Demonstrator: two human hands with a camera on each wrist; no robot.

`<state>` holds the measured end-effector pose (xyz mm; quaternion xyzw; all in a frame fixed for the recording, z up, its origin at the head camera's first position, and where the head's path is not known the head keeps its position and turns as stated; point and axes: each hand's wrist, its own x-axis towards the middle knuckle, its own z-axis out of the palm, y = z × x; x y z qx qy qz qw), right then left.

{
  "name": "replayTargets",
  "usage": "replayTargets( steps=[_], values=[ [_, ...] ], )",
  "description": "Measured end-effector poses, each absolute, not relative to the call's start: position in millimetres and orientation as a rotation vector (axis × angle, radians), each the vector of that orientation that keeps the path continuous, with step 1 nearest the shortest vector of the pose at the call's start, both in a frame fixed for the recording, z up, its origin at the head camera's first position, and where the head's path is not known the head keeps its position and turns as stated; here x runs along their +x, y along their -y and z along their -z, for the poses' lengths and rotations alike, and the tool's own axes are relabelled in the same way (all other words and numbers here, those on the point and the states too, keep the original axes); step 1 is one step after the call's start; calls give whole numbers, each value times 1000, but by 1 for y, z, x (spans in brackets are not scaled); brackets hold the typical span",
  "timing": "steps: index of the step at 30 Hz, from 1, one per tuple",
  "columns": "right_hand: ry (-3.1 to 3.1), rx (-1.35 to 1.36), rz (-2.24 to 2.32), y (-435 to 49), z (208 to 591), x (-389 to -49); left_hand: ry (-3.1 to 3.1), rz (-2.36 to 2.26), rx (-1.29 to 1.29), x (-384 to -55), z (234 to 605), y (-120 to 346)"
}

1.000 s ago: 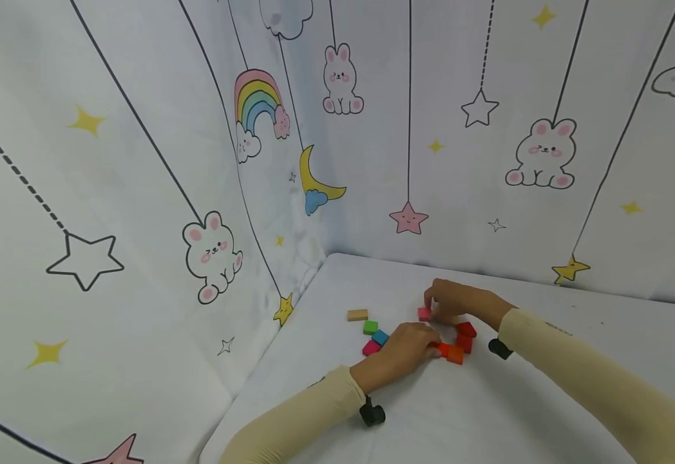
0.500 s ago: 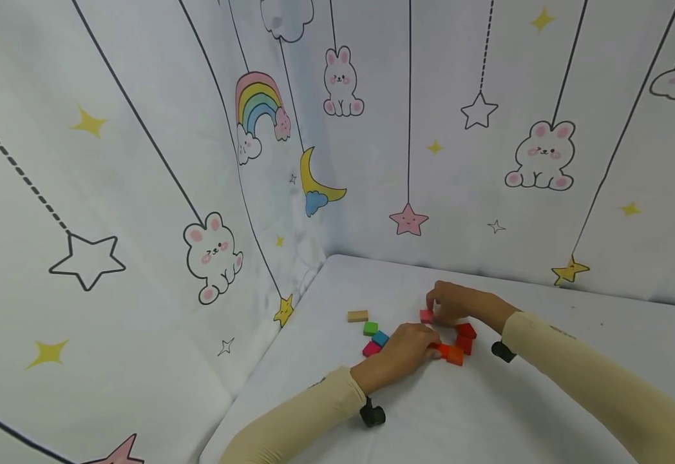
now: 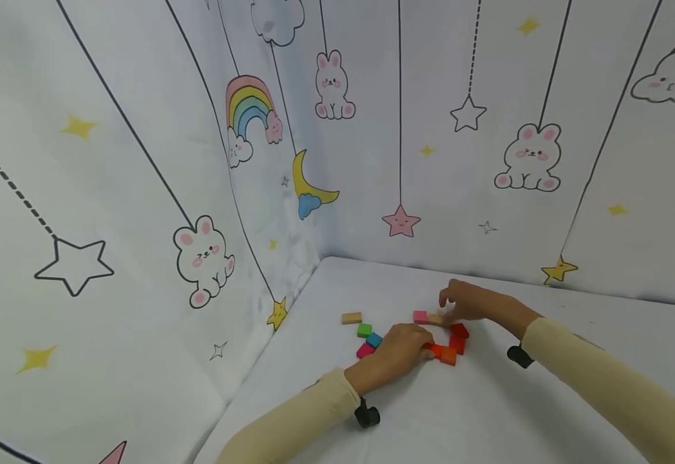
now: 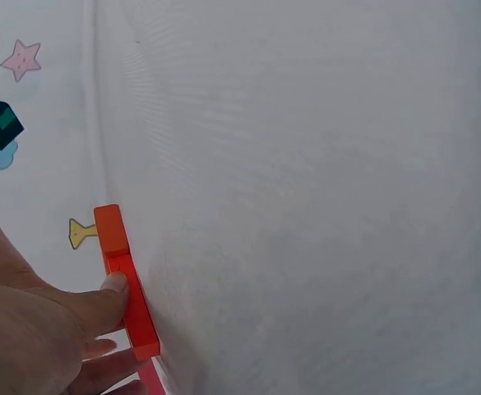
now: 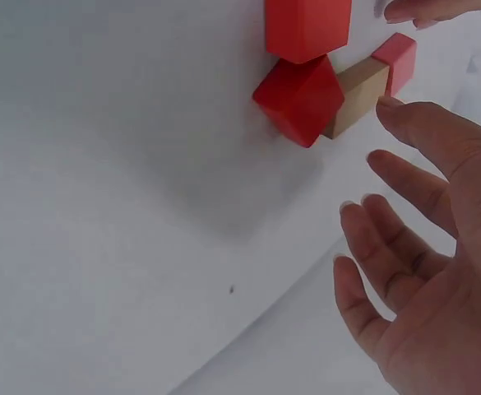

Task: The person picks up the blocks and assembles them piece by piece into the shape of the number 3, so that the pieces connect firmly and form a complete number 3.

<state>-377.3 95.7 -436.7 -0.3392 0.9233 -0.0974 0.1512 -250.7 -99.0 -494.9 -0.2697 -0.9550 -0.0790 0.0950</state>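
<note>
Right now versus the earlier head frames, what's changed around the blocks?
The right hand has moved right, away from the pink block, uncovering the wooden block beside it. Its fingers are open; whether it gripped anything earlier is unclear. Unchanged: left hand at the orange-red block; green block in place.

At 8 o'clock in the left wrist view, the left hand [image 4: 39, 336] pinches the red block [image 4: 141, 321], thumb laid on its face and a finger at its lower end. The orange block [image 4: 111, 230] abuts the red block's 11 o'clock end, and a pink strip [image 4: 150, 378] shows at 7 o'clock, mostly out of view. The white cloth [image 4: 322, 206] fills the right, with a pink star print [image 4: 22, 60] at 10 o'clock and a yellow one [image 4: 80, 234] just left of the orange block.
</note>
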Motion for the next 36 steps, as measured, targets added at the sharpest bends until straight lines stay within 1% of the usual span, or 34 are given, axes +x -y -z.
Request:
replayTargets(
  steps=[7, 15, 19, 23, 29, 36],
  values=[
    [-2712, -1014, 314, -116, 441, -357, 2860, 266, -777, -247, 493, 109],
    [-2774, -1168, 459, -128, 448, -320, 2899, 321, -763, -247, 489, 119],
    [-2770, -1224, 544, -126, 452, -305, 2919, 357, -764, -249, 486, 120],
    [-2781, -1213, 587, -121, 455, -294, 2925, 347, -798, -253, 487, 119],
    [-2826, -1138, 639, -111, 464, -281, 2906, 334, -857, -255, 490, 114],
    [-2929, -1197, 616, -98, 477, -273, 2860, 309, -903, -258, 493, 109]
  ],
)
